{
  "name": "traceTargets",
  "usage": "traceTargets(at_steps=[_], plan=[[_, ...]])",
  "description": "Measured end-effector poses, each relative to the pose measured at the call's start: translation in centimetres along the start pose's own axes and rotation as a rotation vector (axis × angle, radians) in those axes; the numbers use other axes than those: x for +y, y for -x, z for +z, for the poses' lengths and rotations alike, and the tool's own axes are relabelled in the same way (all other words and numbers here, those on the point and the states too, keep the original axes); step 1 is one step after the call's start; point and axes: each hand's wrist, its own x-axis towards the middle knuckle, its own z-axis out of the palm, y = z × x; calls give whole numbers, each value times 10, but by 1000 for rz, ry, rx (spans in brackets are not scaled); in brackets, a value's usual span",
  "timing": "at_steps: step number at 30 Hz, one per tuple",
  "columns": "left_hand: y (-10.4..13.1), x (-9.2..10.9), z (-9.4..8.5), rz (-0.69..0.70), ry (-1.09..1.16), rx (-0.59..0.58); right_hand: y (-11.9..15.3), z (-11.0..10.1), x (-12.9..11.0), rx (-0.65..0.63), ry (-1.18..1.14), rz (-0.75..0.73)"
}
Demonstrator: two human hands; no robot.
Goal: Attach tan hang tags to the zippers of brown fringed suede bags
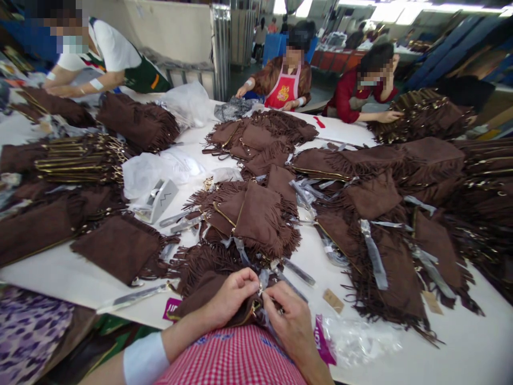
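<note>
Close to my body, a dark brown fringed bag [204, 294] lies at the table's front edge, its gold zipper [254, 309] showing beneath my fingers. My left hand [234, 294] is closed in a pinch, thumb against forefinger. Right beside it, my right hand [289, 314] pinches too, and the fingertips of both nearly touch. Between them is a small shiny clip [261, 289] by a plastic-wrapped strap [264, 277]; its exact shape is mostly hidden. Just beyond lies a stack of fringed bags [260, 214] with wrapped straps.
More brown bags lie at left [120, 246] and right [385, 267]. A clear plastic bag [360, 339], a cardboard tag [333, 301] and a white box [160, 200] rest on the white table [473, 342]. Several co-workers sit or lean along the far side, one in a red apron [282, 91].
</note>
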Motion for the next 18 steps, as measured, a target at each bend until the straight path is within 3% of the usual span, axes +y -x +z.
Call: traceTargets(at_steps=[4, 8, 13, 18], plan=[[1, 3, 1, 83, -246, 22, 0, -4, -1, -28, 1, -12], [7, 8, 5, 193, -446, 158, -2, -13, 1, -41, -148, 60], [11, 9, 10, 203, -364, 163, -10, -16, 6, 6, -238, 52], [11, 7, 9, 225, -316, 199, -20, -14, -1, -129, -309, 26]])
